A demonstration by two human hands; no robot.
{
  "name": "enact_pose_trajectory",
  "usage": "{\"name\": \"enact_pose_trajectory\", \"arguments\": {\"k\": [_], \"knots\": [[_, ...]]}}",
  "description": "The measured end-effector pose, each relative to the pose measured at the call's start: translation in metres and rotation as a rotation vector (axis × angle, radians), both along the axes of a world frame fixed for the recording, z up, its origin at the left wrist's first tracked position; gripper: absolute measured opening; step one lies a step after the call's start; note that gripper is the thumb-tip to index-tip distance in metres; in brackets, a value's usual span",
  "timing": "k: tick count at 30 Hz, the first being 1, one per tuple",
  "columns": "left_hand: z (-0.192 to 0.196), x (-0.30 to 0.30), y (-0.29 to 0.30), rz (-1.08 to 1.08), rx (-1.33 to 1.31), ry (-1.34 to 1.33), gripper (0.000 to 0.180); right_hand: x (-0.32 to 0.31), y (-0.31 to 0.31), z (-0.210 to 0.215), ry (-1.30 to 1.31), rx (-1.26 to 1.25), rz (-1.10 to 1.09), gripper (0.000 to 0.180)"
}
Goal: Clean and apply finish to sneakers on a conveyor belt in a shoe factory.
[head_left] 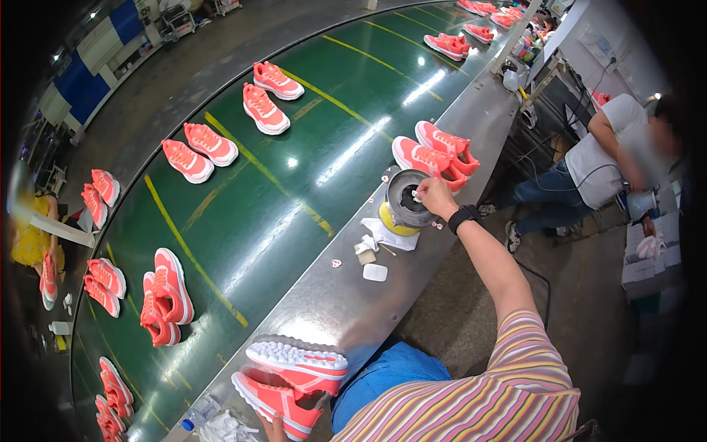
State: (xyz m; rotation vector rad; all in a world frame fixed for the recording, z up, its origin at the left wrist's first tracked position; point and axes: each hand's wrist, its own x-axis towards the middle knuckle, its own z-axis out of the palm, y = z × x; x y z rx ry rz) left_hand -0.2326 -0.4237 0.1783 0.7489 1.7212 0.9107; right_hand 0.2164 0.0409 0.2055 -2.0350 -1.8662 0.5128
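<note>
My right hand (437, 197), a dark watch on its wrist, reaches over a round dark-rimmed pot with a yellow lower part (399, 218). Its fingers are pinched on a small white piece (416, 195) at the pot's dark opening; the kind is too small to tell. At the lower edge, my left hand (275, 427) shows only in part, its fingers closed against a coral sneaker (274, 401) with a white sole. Beside that one, the other sneaker (298, 362) lies on its side, its patterned sole showing. A coral pair (431, 156) stands just beyond the pot.
A metal ledge (317, 313) runs along a green conveyor belt (287, 199) carrying several pairs of coral sneakers. White cloth (390, 234), a white pad (375, 272) and a small block (366, 256) lie near the pot. A bottle (200, 412) lies lower left. A co-worker (596, 162) is at right.
</note>
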Motion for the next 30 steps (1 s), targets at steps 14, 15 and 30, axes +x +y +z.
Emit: {"name": "enact_pose_trajectory", "arguments": {"k": [14, 15, 30], "knots": [[0.018, -0.015, -0.012, -0.009, -0.111, -0.048, 0.085, -0.162, -0.171, 0.098, 0.884, -0.1, 0.228, 0.011], [0.021, -0.018, -0.014, -0.09, -0.124, 0.023, 0.09, -0.206, -0.208, 0.106, 0.952, -0.177, 0.246, 0.011], [0.014, -0.038, -0.038, -0.241, -0.154, 0.134, 0.093, -0.417, -0.341, 0.005, 0.535, -0.252, 0.759, 0.005]]}}
